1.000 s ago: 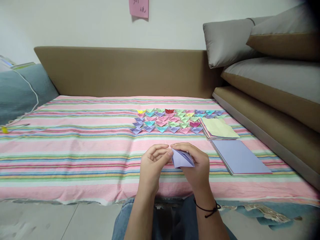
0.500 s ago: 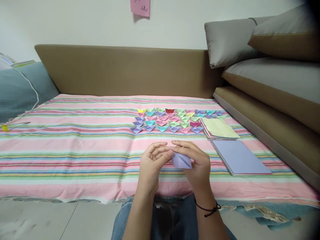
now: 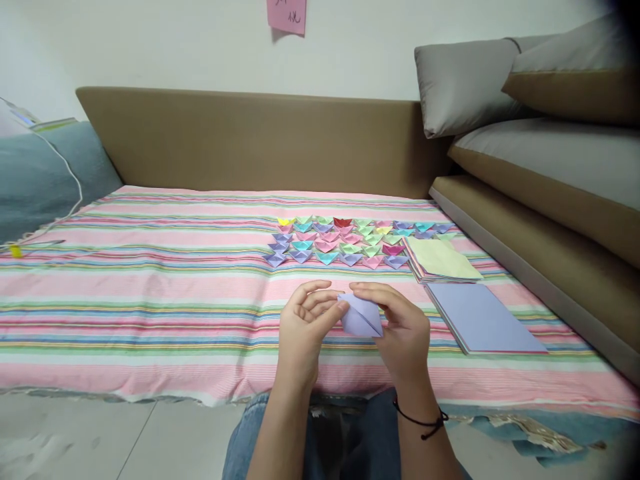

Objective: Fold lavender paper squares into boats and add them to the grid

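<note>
A lilac folded paper piece (image 3: 359, 316) is held above the striped cloth (image 3: 150, 293) between both hands. My left hand (image 3: 303, 330) pinches its left tip with curled fingers. My right hand (image 3: 403, 330) wraps round its right side, thumb and fingers closed on it. Beyond the hands lie several rows of small folded paper pieces (image 3: 345, 241) in many colours. To the right sit a lilac paper stack (image 3: 487, 320) and a stack topped with pale yellow paper (image 3: 443, 259).
A brown backrest (image 3: 260, 140) runs along the far edge of the cloth. Grey and brown cushions (image 3: 540, 133) are piled at the right. A blue-grey pillow (image 3: 35, 180) lies at the left. A pink note (image 3: 287, 15) hangs on the wall.
The hands and the lilac piece have shifted slightly right and up, and the piece has been turned a little between the fingers. The view has drifted a bit.
</note>
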{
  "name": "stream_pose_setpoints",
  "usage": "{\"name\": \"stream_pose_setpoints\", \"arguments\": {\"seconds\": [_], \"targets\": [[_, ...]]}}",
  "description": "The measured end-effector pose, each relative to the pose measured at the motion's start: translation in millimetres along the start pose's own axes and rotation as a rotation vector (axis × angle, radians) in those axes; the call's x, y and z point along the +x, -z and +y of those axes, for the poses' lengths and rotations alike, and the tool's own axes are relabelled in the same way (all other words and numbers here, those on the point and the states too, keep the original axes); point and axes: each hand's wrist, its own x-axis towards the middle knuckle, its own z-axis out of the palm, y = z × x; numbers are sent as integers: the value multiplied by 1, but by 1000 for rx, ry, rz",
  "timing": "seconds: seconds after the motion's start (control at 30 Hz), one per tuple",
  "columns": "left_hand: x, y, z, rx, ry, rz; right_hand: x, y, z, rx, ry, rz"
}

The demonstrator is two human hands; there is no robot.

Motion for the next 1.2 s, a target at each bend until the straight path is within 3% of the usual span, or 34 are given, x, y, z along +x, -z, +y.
{"name": "stream_pose_setpoints", "arguments": {"seconds": [0.17,0.57,0.73,0.97,1.2], "targets": [[0,0,-1,65,-42,-90,-2,-2,4,162,-138,41],[-1,2,-1,60,8,-101,4,6,5,94,17,-32],[-1,1,1,70,32,-96,3,10,5,78,-1,-91],[0,4,0,86,56,-135,-1,8,6,65,-150,34],[-1,7,2,157,8,-124,-1,8,6,38,-162,-13]]}}
